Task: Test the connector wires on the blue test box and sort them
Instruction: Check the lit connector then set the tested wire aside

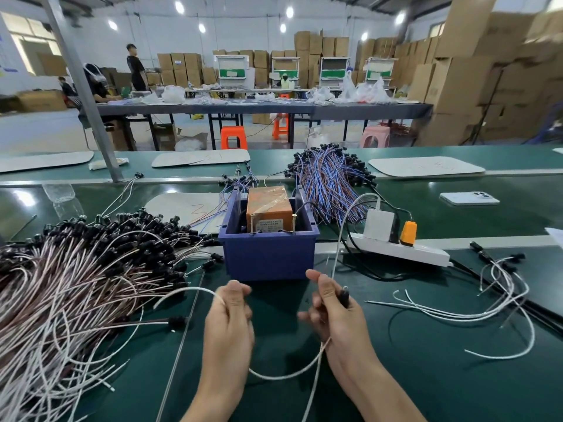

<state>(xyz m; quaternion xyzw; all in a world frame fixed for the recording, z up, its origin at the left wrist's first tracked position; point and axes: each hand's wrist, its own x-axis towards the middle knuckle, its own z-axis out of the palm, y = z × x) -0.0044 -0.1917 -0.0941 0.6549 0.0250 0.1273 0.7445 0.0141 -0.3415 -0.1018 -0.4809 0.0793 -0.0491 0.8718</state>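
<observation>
Hundreds of wires and one tester spread over a green bench (426, 376). Heaped along the left edge, reaching almost to the middle: pile of pale wires (76, 284) with black ends. Stacked at the far edge, behind and to the right of the box: bundle of blue and orange wires (329, 181), also black-tipped. Scattered toward the right edge: loose white wires (487, 312), well apart from both heaps. Sits mid-bench, just beyond the hands: blue box (268, 257), open on top. Lies just right of the box, angled toward the right edge: white power strip (405, 252) with an orange plug (408, 233) in it. Stands inside the box: taped orange block (268, 205). Hover near the front edge, apart from each other: left hand (228, 318) and right hand (335, 312). Rests flat toward the far right: white phone (469, 198). Pinched between the curled thumb and fingers of the left hand: white wire (185, 289), arcing out to the left. Gripped in the curled fingers of the right hand, thumb raised: black plug (345, 295), more white wire sagging below the wrists. Cannot tell whether one wire or two.
</observation>
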